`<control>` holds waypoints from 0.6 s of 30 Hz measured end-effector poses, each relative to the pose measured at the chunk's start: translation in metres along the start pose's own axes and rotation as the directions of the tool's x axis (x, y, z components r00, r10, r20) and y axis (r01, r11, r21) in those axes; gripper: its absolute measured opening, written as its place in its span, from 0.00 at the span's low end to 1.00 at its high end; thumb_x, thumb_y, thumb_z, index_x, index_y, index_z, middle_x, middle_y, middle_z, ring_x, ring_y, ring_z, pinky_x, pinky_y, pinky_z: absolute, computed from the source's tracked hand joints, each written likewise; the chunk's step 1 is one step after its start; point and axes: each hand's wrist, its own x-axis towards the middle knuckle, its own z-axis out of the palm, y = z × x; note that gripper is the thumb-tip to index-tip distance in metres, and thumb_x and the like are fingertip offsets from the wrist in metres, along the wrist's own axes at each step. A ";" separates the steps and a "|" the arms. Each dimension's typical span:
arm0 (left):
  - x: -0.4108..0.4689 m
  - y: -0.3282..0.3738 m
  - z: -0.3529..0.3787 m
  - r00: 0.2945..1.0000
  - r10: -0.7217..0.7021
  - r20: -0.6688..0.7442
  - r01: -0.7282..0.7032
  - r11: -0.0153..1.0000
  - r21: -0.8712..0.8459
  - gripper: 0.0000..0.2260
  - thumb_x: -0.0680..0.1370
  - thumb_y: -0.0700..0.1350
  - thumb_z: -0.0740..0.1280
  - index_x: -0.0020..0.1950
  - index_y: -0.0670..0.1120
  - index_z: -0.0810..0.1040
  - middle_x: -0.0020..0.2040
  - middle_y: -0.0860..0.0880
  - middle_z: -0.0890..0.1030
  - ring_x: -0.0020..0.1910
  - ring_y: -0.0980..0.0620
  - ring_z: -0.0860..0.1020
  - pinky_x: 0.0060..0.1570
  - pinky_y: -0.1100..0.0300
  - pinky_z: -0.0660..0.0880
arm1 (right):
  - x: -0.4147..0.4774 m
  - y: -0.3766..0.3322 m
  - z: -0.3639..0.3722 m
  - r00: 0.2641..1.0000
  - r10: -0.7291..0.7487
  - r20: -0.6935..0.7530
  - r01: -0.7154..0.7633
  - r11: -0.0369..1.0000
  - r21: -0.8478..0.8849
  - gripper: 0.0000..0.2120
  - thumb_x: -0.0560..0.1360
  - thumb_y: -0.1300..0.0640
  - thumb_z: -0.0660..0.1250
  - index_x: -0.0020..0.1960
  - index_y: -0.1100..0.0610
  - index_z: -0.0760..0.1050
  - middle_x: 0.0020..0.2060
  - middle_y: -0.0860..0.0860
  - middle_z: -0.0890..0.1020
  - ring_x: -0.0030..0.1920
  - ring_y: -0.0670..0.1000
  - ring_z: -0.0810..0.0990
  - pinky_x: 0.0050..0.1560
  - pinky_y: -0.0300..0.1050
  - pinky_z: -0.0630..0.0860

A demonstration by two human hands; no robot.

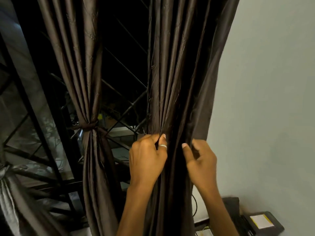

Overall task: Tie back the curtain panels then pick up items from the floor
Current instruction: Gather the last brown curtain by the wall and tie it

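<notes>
gathering dark brown satin curtain panel (179, 74) for tying
pinching its pleats with left hand (146, 159) and right hand (202, 160) to bunch it

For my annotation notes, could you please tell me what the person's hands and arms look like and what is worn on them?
Both arms are bare to the frame's edge, with no sleeves, watch or bracelet in view. The left hand wears a plain silver ring; the right hand shows none.
</notes>
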 end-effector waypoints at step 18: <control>-0.003 0.002 0.007 0.991 0.050 0.124 -0.027 0.983 -0.179 0.17 0.79 0.58 0.62 0.48 0.49 0.85 0.44 0.57 0.81 0.41 0.60 0.80 0.41 0.57 0.80 | -0.025 -0.023 0.038 0.985 -0.171 0.008 0.167 0.967 0.193 0.07 0.76 0.55 0.68 0.54 0.55 0.78 0.51 0.48 0.76 0.51 0.42 0.79 0.47 0.28 0.73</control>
